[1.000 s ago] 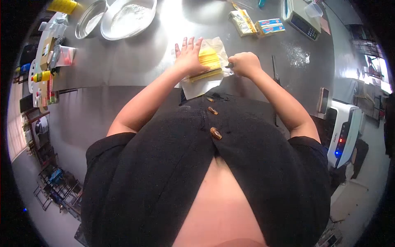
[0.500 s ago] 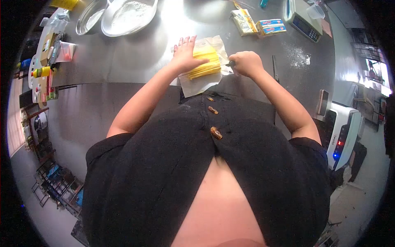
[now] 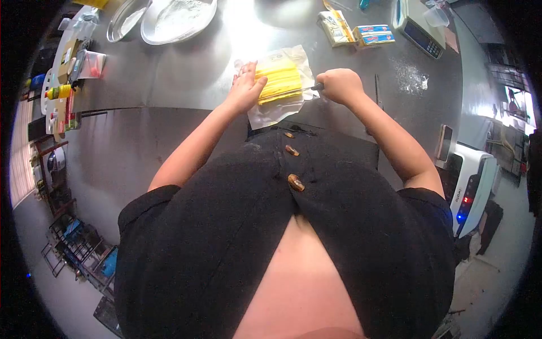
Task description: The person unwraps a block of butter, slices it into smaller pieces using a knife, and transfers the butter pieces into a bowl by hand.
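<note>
The left hand [image 3: 244,91] rested open against the ridged yellow block [image 3: 282,78] on white paper [image 3: 270,116] atop the grey metal surface [image 3: 169,82]; the right hand [image 3: 341,86] gripped a black-handled knife [image 3: 318,87]. Cuts apparently already crossed the block, its strips not yet separated.

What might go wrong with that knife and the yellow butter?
The left hand is at one end of the butter, near the knife, so a slip might nick it. The loose paper wrapper under the butter might slide, or get cut too.
</note>
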`<state>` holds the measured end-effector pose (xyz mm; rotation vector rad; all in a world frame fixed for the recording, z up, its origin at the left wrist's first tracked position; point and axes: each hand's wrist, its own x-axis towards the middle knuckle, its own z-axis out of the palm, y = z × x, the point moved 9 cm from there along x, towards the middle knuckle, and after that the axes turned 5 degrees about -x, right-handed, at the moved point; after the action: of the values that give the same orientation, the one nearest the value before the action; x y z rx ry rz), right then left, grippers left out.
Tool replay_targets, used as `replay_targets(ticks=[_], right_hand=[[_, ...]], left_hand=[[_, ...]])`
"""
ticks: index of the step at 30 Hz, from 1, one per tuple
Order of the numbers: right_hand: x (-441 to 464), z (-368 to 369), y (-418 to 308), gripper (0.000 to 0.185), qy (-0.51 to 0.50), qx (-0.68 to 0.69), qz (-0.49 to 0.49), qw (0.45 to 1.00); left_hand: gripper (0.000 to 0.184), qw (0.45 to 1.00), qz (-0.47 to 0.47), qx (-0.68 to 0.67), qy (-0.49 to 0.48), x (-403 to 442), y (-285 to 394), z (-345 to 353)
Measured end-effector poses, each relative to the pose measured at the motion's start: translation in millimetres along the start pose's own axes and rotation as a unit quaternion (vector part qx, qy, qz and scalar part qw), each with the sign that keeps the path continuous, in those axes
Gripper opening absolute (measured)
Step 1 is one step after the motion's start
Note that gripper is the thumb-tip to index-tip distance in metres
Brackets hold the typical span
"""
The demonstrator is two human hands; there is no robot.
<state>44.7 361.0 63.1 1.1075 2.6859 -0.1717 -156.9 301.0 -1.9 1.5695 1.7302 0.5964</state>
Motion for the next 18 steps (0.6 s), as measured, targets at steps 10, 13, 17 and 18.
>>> replay_targets(ticks=[10, 13, 17, 18], right_hand=[[-0.8, 1.8, -4.9, 0.01, 0.02, -0.019, -0.024, 0.999], [0.0, 2.3, -5.2, 0.01, 0.016, -0.015, -0.02, 1.0], [1.6, 7.7, -3.2, 0.01, 0.015, -0.013, -0.019, 1.0], [2.0, 8.5, -2.9, 0.01, 0.014, -0.013, -0.019, 1.0]], left_hand=[[0.067, 0.999, 0.013, 0.028, 0.02, -1.9, -6.5, 1.9], [0.065, 0.999, -0.002, 0.036, 0.005, -1.8, -5.8, 1.9], [0.063, 0.999, -0.009, 0.037, -0.007, -3.7, -4.9, 4.2], [0.063, 0.999, -0.009, 0.037, -0.008, -4.3, -3.8, 4.3]])
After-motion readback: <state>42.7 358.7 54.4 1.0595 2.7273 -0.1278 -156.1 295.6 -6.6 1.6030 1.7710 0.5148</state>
